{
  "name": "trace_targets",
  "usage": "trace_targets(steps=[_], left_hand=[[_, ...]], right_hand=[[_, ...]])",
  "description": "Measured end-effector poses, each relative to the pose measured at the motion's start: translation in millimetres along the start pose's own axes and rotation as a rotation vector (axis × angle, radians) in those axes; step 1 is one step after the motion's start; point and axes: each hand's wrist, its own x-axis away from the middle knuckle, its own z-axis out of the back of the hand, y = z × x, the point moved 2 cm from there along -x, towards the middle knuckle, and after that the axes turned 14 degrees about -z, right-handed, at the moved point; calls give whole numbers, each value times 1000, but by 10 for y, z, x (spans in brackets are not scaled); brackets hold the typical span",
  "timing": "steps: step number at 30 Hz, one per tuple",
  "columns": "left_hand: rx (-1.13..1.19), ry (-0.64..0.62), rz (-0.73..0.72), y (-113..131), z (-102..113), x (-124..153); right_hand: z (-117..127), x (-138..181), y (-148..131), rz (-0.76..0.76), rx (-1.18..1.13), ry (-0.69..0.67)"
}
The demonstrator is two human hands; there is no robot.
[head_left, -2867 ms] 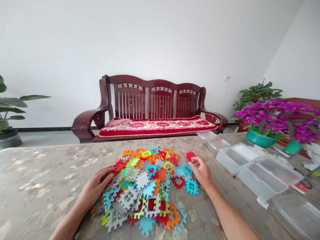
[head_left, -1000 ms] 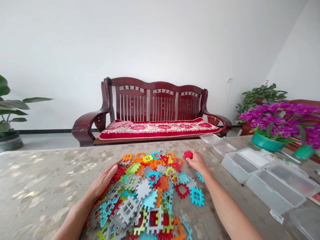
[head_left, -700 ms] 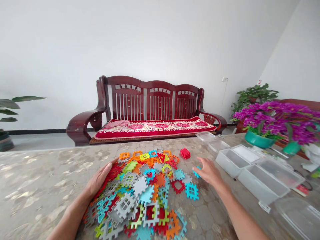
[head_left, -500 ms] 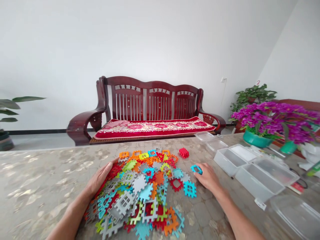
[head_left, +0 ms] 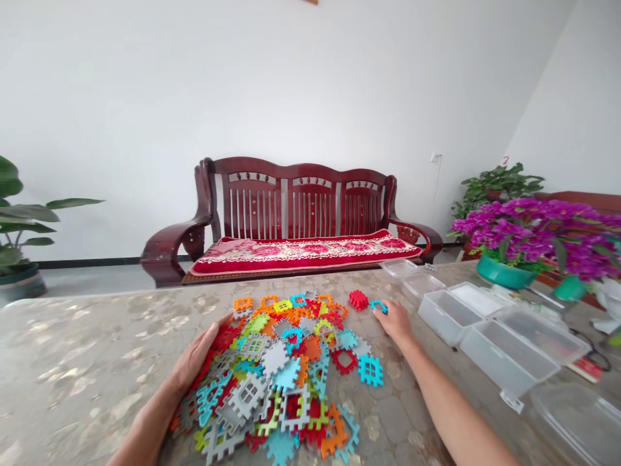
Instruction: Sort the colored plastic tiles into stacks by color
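A heap of flat, toothed plastic tiles [head_left: 281, 369] in several colours lies on the marbled table [head_left: 82, 362]. My left hand [head_left: 196, 356] rests flat with fingers stretched out against the heap's left edge. My right hand [head_left: 395, 320] reaches to the heap's far right and pinches a small blue tile [head_left: 378, 305], holding it just right of a small stack of red tiles [head_left: 359, 299] that stands apart from the heap.
Several clear plastic boxes [head_left: 504, 349] and lids stand on the table's right side. Purple flowers in a green pot [head_left: 514, 249] sit behind them. A dark wooden bench with a red cushion [head_left: 295, 220] stands beyond the table. A leafy plant [head_left: 14, 239] is at far left.
My right hand left the red stack, drew back to the heap, picked up a blue tile and carried it forward beside the red stack. My left hand stayed at the heap's left edge.
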Motion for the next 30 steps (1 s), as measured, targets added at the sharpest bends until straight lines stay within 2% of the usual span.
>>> trace_targets(steps=[2, 5, 7, 9, 13, 16, 19, 23, 30], left_hand=[[74, 46, 5, 10, 10, 5], [159, 91, 23, -26, 23, 3], [157, 90, 23, -55, 27, -3], [131, 75, 16, -67, 29, -10], [72, 66, 17, -41, 38, -18], [37, 86, 13, -2, 44, -22], [10, 98, 2, 40, 44, -27], [-48, 98, -10, 87, 48, -35], [-74, 96, -10, 65, 53, -43]], right_hand=[[-5, 25, 52, -25, -109, 25], [14, 144, 155, -91, -444, 8], [35, 273, 198, -97, -630, -82], [72, 422, 198, -48, -695, -219], [211, 686, 114, 121, -560, -506], [363, 816, 33, 227, -388, -612], [489, 918, -47, 314, -227, -647], [548, 1003, -133, 375, -97, -622], [477, 929, -88, 289, -179, -589]])
